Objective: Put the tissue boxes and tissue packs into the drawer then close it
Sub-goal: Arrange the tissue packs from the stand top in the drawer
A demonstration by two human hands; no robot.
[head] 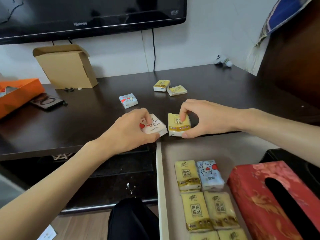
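Note:
On the dark table near its front edge, my left hand (131, 130) grips a white tissue pack with red cartoon print (155, 126). Right beside it, my right hand (204, 118) grips a yellow tissue pack (178, 125). Farther back lie a blue-white pack (128, 100) and two yellow packs (161, 85) (177, 90). The open drawer (159, 170) at the lower right holds several yellow packs (197, 210), one blue pack (210, 174) and a red tissue box (270, 196); a black box (277, 155) sits behind the red one.
An open cardboard box (67, 66) stands at the back left, an orange box (19, 94) and a dark phone-like item (47, 101) at the left. A television (86, 14) hangs above, its cable (154, 49) dropping to the table. A small white toy (223, 60) sits back right.

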